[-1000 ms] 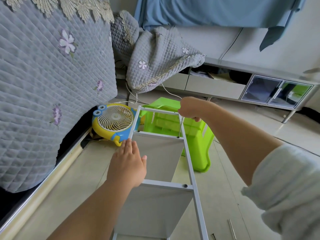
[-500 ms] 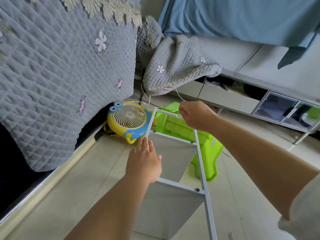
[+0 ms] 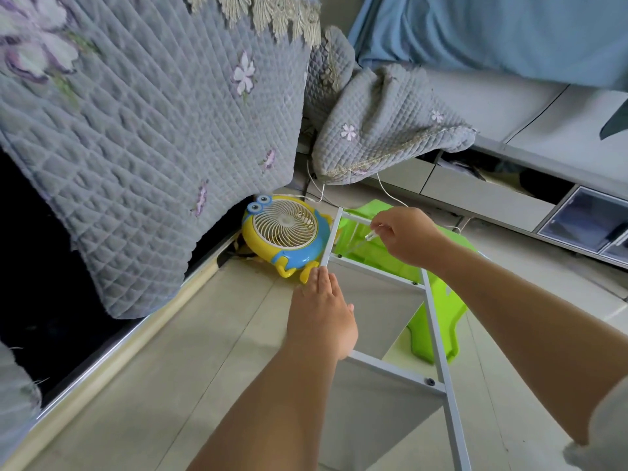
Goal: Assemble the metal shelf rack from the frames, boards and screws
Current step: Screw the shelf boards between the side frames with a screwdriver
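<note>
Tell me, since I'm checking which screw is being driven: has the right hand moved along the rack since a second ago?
Yes. The right hand has left the frame's far right corner and moved left, toward the fan.

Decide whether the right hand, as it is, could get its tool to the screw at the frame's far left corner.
Probably yes. The right hand pinches a thin tool just above the screw on the frame, with nothing between them. The left hand rests lower on the left rail.

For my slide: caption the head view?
Left hand steadies the rack while right hand works a tool at a screw.
</note>
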Motion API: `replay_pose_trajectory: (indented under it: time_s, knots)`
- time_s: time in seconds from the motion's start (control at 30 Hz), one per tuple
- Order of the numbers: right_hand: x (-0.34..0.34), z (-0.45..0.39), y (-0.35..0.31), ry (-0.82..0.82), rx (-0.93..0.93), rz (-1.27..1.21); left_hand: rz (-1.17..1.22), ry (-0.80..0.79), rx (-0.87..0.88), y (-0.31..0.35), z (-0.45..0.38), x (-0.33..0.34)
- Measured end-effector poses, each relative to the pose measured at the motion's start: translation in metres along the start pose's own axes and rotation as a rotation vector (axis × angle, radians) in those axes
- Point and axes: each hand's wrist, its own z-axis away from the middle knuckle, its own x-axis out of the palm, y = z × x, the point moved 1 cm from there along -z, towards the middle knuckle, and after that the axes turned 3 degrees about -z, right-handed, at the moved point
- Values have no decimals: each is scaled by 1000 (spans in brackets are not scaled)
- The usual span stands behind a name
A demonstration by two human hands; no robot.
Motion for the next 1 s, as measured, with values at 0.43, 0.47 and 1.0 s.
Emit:
replay_pose_trajectory:
  time_s: [0.43, 0.47, 1.0]
  knots:
    - [-9, -7, -8, -105, -6, 40, -16, -7, 16, -1, -2, 1]
    - [-10, -8, -8, -118, -1, 46, -20, -7, 16, -1, -2, 1]
    - [-28, -33, -37, -301, 187, 61, -32, -17, 29, -2, 1, 0]
